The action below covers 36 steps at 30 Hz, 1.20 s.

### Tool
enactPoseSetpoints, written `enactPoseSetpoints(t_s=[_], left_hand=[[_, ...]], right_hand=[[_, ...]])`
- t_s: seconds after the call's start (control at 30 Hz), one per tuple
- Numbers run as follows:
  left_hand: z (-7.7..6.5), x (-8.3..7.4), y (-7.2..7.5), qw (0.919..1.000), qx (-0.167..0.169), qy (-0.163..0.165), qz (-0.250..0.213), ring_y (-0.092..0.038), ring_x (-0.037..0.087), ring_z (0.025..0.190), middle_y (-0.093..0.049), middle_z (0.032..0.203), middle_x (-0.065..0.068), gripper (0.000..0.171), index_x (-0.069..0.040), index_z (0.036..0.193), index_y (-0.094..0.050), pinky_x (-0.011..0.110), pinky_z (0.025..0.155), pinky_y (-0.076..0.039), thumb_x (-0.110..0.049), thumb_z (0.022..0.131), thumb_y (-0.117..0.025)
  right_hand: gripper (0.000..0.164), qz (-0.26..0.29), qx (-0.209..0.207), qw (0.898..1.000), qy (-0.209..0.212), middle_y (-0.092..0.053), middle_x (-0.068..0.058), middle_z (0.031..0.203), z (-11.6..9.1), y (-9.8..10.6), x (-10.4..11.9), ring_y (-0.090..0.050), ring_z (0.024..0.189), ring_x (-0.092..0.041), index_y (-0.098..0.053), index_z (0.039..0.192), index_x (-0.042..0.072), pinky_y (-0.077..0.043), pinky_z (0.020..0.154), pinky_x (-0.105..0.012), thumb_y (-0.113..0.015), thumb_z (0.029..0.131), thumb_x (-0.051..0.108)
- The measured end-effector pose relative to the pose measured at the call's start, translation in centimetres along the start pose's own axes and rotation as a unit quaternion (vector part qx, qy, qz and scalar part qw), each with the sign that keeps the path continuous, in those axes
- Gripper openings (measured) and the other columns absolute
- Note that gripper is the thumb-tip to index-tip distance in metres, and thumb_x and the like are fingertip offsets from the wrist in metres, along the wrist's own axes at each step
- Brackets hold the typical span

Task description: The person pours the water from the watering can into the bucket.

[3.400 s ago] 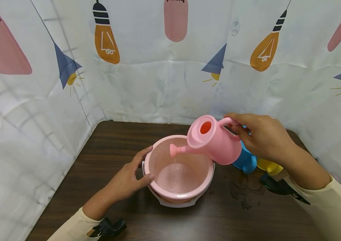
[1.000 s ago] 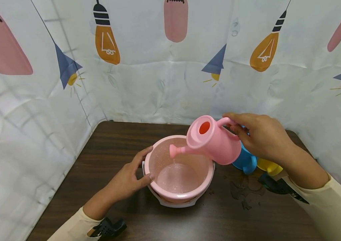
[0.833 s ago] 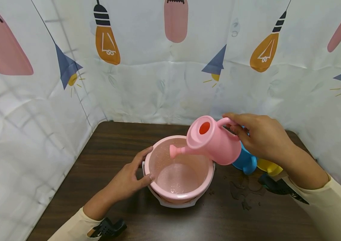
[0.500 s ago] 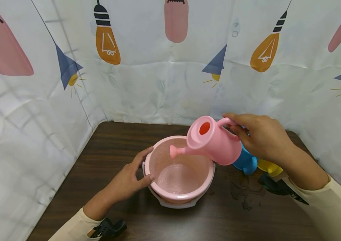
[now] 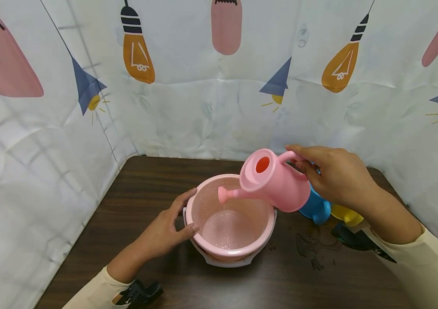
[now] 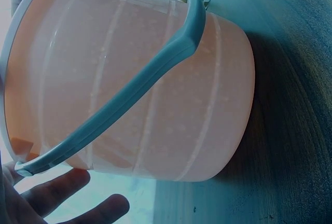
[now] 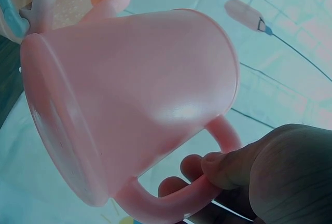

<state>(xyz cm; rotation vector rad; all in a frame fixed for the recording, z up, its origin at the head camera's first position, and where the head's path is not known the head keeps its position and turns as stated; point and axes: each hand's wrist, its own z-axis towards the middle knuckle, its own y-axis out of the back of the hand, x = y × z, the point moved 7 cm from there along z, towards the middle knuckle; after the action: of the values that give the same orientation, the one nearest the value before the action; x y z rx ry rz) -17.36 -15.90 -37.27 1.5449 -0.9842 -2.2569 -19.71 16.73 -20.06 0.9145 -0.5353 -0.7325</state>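
Observation:
A pink toy watering can (image 5: 281, 184) tilts leftward over the pale pink bucket (image 5: 229, 254), its spout head above the opening. My right hand (image 5: 335, 171) grips the can's rear handle; in the right wrist view the thumb and fingers wrap that handle (image 7: 171, 203). Shallow water with small ripples lies in the bucket, which stands upright. My left hand (image 5: 161, 231) rests spread against the bucket's left rim, thumb and forefinger touching it. Seen from the left wrist, the fingers (image 6: 106, 209) are extended, and the bucket's carrying handle (image 6: 140, 89) hangs down its side.
Behind the can and right hand, a blue cup (image 5: 316, 208) and a yellow object (image 5: 345, 213) are partly hidden. Spilled water (image 5: 315, 246) wets the dark wooden table (image 5: 153, 180) right of the bucket. A patterned white curtain (image 5: 203, 111) closes off the back and sides.
Both hands, the watering can and the bucket hold nearly the same positions. A thin stream under the spout, visible one second ago, is no longer distinct; the ripples in the bucket have shifted.

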Motion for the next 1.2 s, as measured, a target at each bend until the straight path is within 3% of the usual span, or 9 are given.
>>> enactPoseSetpoints(t_s=[0.77, 1.2], left_hand=[[-0.01, 0.02, -0.06, 1.0000, 0.000, 0.001, -0.002, -0.059, 0.027, 0.123, -0.059, 0.140, 0.006, 0.081, -0.034, 0.161, -0.025, 0.058, 0.093, -0.047, -0.041, 0.093, -0.068], [0.05, 0.01, -0.06, 1.0000, -0.002, 0.001, 0.004, -0.061, 0.021, 0.117, -0.061, 0.136, 0.002, 0.081, -0.034, 0.161, -0.025, 0.051, 0.091, -0.049, -0.039, 0.093, -0.069]], right_hand=[[0.047, -0.003, -0.001, 1.000, -0.002, -0.062, 0.004, 0.078, 0.00, -0.02, 0.07, -0.045, 0.059, -0.012, -0.068, 0.136, 0.012, -0.039, 0.050, -0.034, -0.076, 0.089, 0.006], [0.049, -0.004, -0.001, 1.000, 0.004, -0.066, 0.003, 0.081, 0.03, -0.06, 0.06, -0.046, 0.059, -0.012, -0.067, 0.137, 0.012, -0.040, 0.050, -0.035, -0.076, 0.089, 0.005]])
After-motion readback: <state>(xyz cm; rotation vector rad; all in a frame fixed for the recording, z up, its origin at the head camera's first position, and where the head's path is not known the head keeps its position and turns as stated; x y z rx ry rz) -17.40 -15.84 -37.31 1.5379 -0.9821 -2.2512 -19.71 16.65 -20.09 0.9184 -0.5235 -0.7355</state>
